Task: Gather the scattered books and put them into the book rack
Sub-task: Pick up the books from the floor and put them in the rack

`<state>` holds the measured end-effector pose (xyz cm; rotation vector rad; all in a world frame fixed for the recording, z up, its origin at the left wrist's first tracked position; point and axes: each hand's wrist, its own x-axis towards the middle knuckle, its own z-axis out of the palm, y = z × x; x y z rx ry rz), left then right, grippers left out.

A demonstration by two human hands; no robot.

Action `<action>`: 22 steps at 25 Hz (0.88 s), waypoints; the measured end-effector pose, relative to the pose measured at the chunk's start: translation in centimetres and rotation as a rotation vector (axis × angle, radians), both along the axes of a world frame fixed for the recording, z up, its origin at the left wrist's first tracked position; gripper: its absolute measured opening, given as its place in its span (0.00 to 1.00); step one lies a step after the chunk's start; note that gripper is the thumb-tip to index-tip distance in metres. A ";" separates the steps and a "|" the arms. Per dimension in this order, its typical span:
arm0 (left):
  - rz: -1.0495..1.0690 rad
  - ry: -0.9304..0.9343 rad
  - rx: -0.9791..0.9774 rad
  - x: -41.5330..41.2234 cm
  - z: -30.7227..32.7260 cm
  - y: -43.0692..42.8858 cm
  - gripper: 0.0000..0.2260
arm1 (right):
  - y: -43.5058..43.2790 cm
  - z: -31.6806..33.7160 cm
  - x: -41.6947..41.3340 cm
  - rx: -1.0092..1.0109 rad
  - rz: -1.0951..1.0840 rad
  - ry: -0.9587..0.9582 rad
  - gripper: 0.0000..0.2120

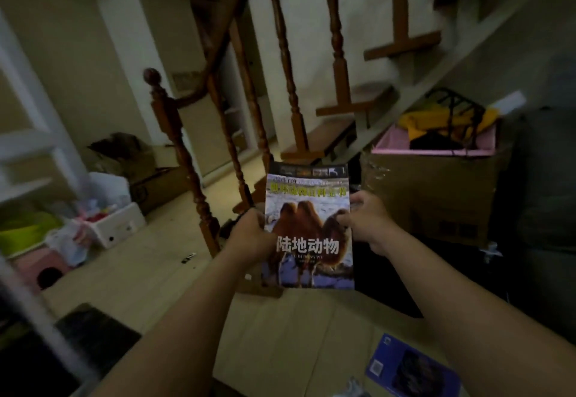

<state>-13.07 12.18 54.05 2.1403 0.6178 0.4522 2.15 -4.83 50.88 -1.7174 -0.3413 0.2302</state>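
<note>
Head view: both hands grip camel-cover book (308, 228) upright, left hand (251, 234) on left edge, right hand (364, 222) on right edge; blue book (411, 365) on floor.

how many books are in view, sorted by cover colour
brown camel-cover book: 1, held up by its side edges in the left hand and the right hand
blue book: 1, lying flat on the floor
total: 2
</note>
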 end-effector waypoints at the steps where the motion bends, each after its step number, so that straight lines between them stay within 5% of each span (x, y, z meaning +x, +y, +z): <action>1: 0.030 -0.013 0.024 -2.2 2.3 0.6 0.14 | 0.6 2.6 -1.8 -0.002 0.019 -0.060 0.14; 7: 0.240 -0.092 0.153 -17.4 12.4 4.9 0.06 | 6.6 13.2 -14.6 0.020 0.220 -0.333 0.15; 15: 0.463 0.038 0.272 -36.6 15.0 9.6 0.04 | 16.2 15.3 -30.8 -0.142 0.371 -0.766 0.14; 22: 0.515 0.225 0.470 -42.9 9.6 12.2 0.07 | 21.3 12.0 -37.2 -0.273 0.575 -0.618 0.16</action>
